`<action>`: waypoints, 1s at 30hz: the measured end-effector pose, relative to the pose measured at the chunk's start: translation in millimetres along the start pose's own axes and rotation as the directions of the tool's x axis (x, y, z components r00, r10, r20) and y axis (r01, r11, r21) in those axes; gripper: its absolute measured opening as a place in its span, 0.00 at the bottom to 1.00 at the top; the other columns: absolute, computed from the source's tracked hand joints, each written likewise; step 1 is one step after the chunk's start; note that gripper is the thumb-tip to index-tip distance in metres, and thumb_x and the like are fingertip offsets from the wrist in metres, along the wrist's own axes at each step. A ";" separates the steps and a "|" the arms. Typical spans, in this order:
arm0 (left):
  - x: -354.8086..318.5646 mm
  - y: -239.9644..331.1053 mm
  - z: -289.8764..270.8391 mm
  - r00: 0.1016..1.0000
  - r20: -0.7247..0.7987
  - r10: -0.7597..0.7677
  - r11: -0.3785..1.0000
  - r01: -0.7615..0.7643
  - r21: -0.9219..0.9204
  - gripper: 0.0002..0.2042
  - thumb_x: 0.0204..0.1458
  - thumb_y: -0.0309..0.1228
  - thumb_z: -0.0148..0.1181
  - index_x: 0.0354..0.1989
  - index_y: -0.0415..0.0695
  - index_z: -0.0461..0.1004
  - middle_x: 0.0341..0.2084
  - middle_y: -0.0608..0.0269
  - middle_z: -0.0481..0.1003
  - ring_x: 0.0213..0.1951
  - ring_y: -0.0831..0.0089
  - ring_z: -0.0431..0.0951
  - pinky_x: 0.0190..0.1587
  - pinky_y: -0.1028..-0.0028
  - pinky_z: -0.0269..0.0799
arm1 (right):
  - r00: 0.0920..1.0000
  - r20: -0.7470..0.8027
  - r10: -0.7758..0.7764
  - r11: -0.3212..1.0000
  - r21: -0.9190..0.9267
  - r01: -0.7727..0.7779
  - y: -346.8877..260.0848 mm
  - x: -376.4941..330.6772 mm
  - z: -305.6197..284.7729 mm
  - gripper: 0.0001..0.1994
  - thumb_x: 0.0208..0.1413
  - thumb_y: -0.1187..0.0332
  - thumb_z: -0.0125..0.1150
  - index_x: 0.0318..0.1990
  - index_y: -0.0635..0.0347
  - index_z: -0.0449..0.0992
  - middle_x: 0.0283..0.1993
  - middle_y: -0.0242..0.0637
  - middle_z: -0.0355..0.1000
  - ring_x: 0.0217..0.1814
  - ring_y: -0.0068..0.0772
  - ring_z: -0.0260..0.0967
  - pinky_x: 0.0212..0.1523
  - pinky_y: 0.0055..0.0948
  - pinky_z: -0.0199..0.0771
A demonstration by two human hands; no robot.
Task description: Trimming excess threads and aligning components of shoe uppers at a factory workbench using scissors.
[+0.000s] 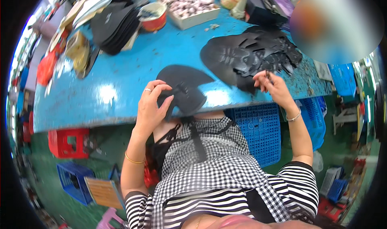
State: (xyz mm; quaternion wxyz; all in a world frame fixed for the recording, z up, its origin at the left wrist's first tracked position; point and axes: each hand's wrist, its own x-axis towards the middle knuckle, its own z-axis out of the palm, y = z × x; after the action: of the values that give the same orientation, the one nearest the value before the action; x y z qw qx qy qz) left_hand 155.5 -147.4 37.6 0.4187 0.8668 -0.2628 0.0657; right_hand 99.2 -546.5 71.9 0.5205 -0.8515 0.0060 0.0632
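My left hand (154,104) is at the left edge of a black, curved flat piece (183,88), which looks like a shoe upper, near the front edge of the blue table. Its fingers are bent, with the thumb apart from them. A ring shows on one finger. In my right hand (273,88) the fingers are curled around a small dark tool (268,76), its kind too blurred to make out. That hand is just in front of a heap of similar black pieces (258,53), overlapping and spread out.
Across the blue table (121,73) stand a stack of black pieces (115,27), a red and white tub (154,17), a box of small pale parts (195,17) and a yellowish tape roll (76,45). Below are a blue crate (258,134) and a red stool (68,143).
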 end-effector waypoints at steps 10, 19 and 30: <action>133.6 13.5 5.2 0.732 0.644 -0.220 0.938 -0.023 0.347 0.35 0.36 0.40 0.76 0.55 0.43 0.69 0.50 0.51 0.73 0.54 0.52 0.70 0.57 0.56 0.60 | 0.885 -0.450 0.120 0.992 0.075 -0.097 60.9 64.8 -171.1 0.17 0.68 0.57 0.48 0.51 0.58 0.77 0.42 0.28 0.76 0.40 0.17 0.67 0.44 0.22 0.69; 194.6 28.0 -7.9 0.408 0.912 -0.041 0.926 0.358 -0.118 0.18 0.38 0.34 0.77 0.35 0.38 0.78 0.27 0.66 0.75 0.31 0.70 0.73 0.40 0.71 0.70 | 0.880 -0.471 -0.055 0.876 -0.446 -0.184 121.7 164.8 -245.1 0.23 0.66 0.51 0.47 0.43 0.67 0.75 0.36 0.50 0.75 0.38 0.48 0.71 0.45 0.40 0.69; 235.5 11.4 140.6 0.819 0.574 -0.014 0.976 0.135 -0.168 0.20 0.45 0.36 0.72 0.44 0.39 0.80 0.64 0.55 0.64 0.62 0.59 0.67 0.62 0.62 0.63 | 0.986 -0.163 0.037 0.803 -0.583 -0.127 92.4 168.2 -210.1 0.25 0.66 0.52 0.48 0.60 0.62 0.68 0.49 0.55 0.74 0.53 0.53 0.71 0.54 0.39 0.68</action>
State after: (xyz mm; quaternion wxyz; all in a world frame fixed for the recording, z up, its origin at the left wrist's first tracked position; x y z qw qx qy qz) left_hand 335.7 -354.5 34.0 0.4090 0.8095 -0.3466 -0.2394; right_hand 280.3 -765.9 65.6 0.2246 -0.9723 0.0605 0.0230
